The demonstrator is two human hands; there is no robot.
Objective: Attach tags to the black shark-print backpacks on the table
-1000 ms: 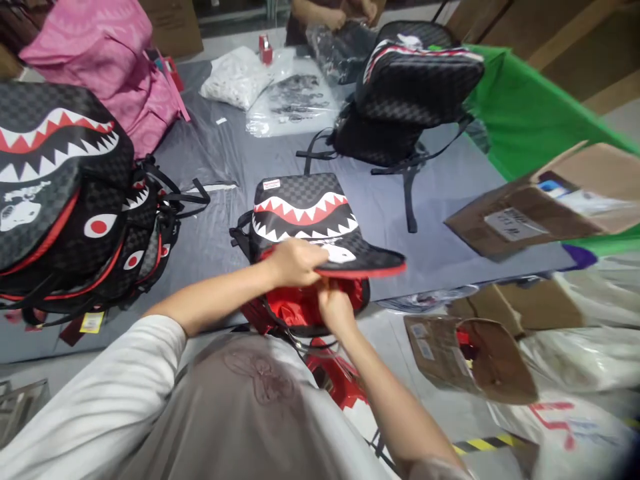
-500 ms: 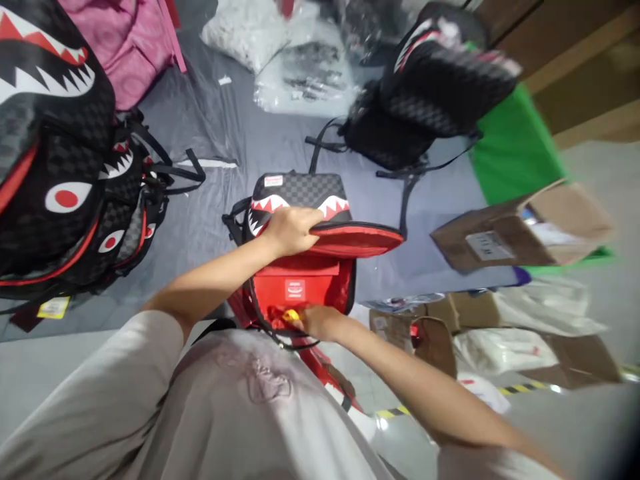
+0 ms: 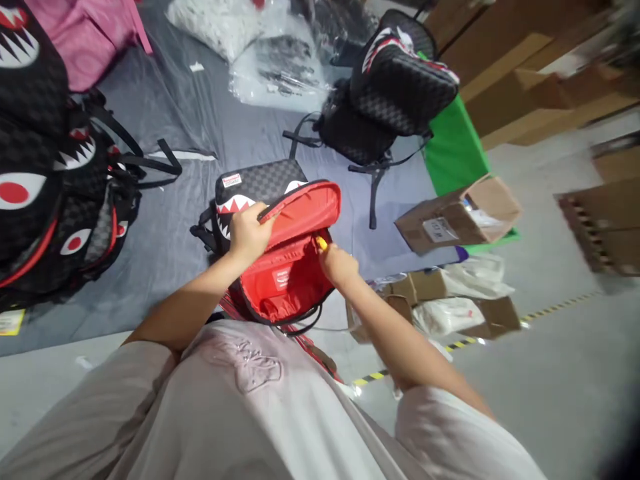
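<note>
A black-and-grey checkered backpack [image 3: 265,180] with a shark-mouth print lies unzipped on the table in front of me, showing its red lining. My left hand [image 3: 249,233] is closed round the edge of its front flap [image 3: 310,212] and holds it raised. At the right side of the opening, my right hand [image 3: 339,265] is closed on a small yellow tool [image 3: 321,243], of which just the yellow end shows. That end is close to the bag's right inner edge; whether it touches cannot be made out. A label sits on the red lining [image 3: 283,280].
Shark-print backpacks [image 3: 75,220] are piled on the left, beside a pink bag [image 3: 93,40]. Plastic-wrapped packs [image 3: 280,73] lie at the back. Two more black bags [image 3: 400,87] and an open carton [image 3: 450,217] are on the right, near a green panel [image 3: 457,143].
My right hand has moved from the bottom of the bag's opening up to its right edge with the yellow tool. My left hand still holds the flap, which is tilted further up; the view has shifted.
</note>
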